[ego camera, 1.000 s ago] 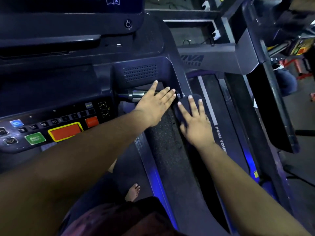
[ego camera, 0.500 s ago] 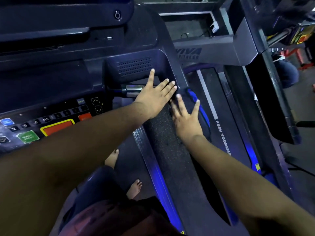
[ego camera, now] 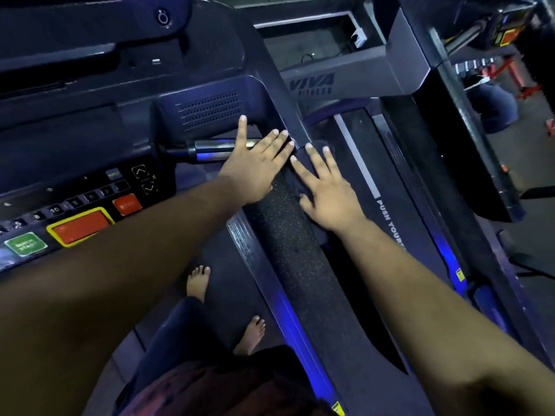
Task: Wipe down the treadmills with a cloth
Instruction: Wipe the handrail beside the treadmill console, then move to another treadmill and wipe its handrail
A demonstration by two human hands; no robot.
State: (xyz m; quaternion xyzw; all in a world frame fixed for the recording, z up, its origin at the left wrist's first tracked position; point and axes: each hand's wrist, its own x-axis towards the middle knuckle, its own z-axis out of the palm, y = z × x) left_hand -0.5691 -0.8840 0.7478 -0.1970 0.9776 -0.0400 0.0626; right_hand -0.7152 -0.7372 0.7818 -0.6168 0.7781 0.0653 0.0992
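I stand on a treadmill, both arms stretched to its right handrail, a long black textured pad. My left hand lies flat with its fingers apart at the rail's top end, over the end of a metal grip bar, and holds nothing. Beside it, my right hand presses flat with spread fingers on a dark cloth that lies over the rail's right edge. Most of the cloth is hidden under the palm.
The console with red, yellow and green buttons is at the left, a speaker grille above it. A second treadmill's belt and side frame run along the right. My bare feet stand on the belt below.
My right hand has slid a little left and up the rail on the cloth, closer to my left hand. The left hand has stayed in place. The view has shifted slightly.
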